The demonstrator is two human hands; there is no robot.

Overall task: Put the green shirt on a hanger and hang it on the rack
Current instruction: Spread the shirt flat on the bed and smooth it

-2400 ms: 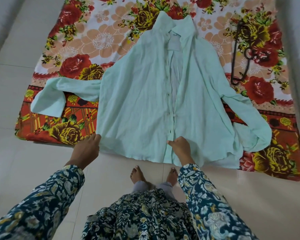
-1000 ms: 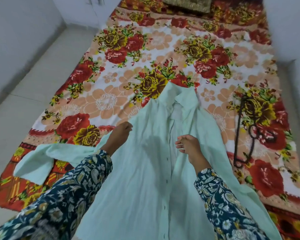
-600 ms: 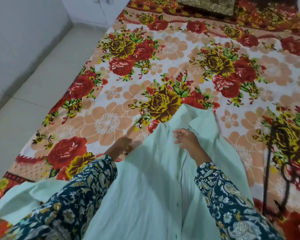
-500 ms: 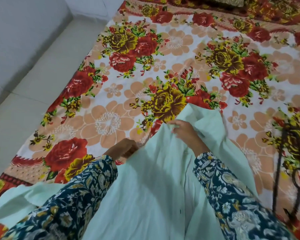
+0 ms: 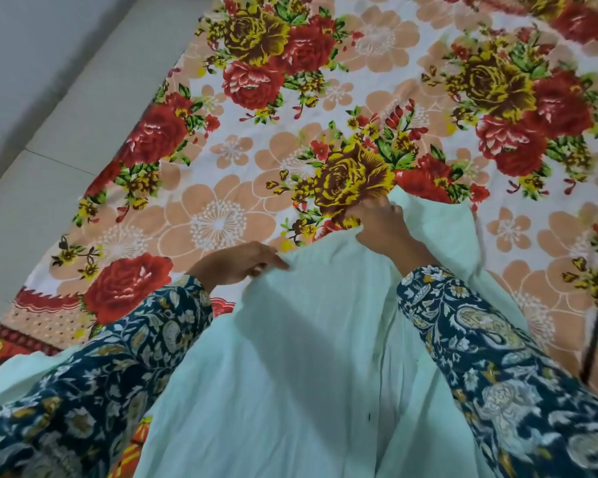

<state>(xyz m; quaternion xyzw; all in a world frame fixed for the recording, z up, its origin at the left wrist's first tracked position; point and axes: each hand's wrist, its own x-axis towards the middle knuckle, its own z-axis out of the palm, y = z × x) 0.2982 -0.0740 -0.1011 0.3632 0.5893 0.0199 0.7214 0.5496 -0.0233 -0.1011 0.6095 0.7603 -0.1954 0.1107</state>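
Hands both hold the green shirt [image 5: 308,357] near its top: the left hand [image 5: 235,265] pinches the shoulder edge, and the right hand [image 5: 382,225] curls round bunched cloth at the collar. Both have crept farther up the garment than half a second ago, and the collar is more gathered. The shirt lies spread on a floral bedsheet [image 5: 218,219] over the tiled floor [image 5: 49,132]. Patterned sleeves [image 5: 491,346] cover part of it, and its hem is cut off below. A dark hanger [image 5: 594,336] at the right edge is blurred and mostly out of frame.
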